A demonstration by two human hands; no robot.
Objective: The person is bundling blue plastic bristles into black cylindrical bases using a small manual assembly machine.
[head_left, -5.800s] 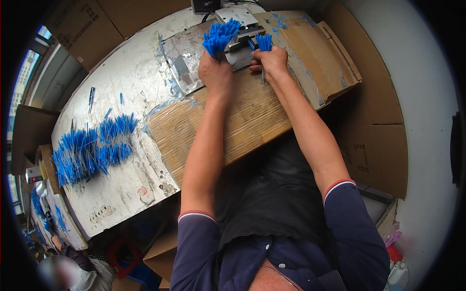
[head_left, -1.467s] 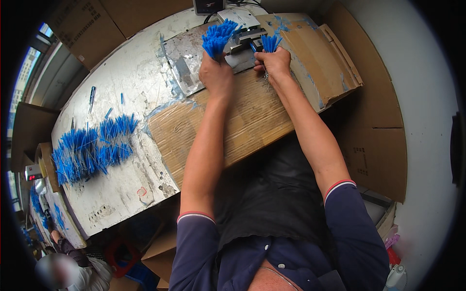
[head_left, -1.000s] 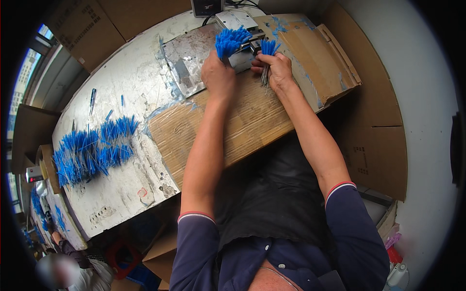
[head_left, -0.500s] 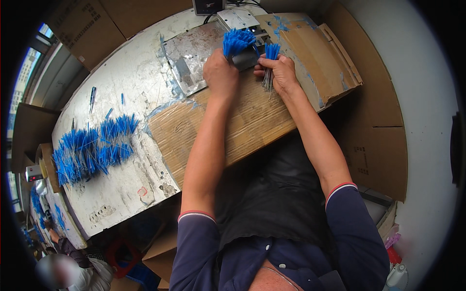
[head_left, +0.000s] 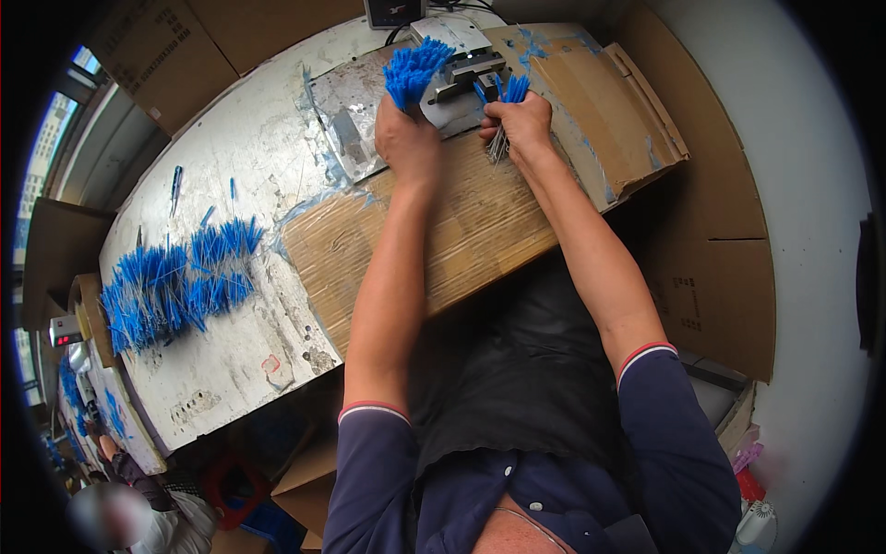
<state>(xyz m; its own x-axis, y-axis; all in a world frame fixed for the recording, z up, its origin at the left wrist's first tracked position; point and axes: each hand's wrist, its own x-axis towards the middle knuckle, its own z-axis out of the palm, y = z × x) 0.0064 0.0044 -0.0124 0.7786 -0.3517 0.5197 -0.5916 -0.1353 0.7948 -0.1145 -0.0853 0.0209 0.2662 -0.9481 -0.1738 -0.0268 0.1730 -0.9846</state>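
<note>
The work in hand looks like handling thin blue-ended pieces one at a time at the metal fixture [head_left: 471, 76] near the far side of the table [head_left: 263, 129]. The left hand [head_left: 406, 138] is closed around a thick bundle of blue pieces [head_left: 415, 72], their blue ends fanned upward just left of the fixture. The right hand [head_left: 519, 122] pinches a smaller bundle [head_left: 514, 90], blue ends up and thin pale stems hanging below the fingers over the cardboard sheet [head_left: 443, 217]. A lone blue piece [head_left: 479, 92] slants apart from that cluster, close to the fixture; whether it touches the metal or the fingertips is too small to tell. As a judgement, the next move calls for fine fingertip control of that single piece, with a light but steady grip on the rest of the smaller bundle, and the thick bundle kept clear of the fixture.
</note>
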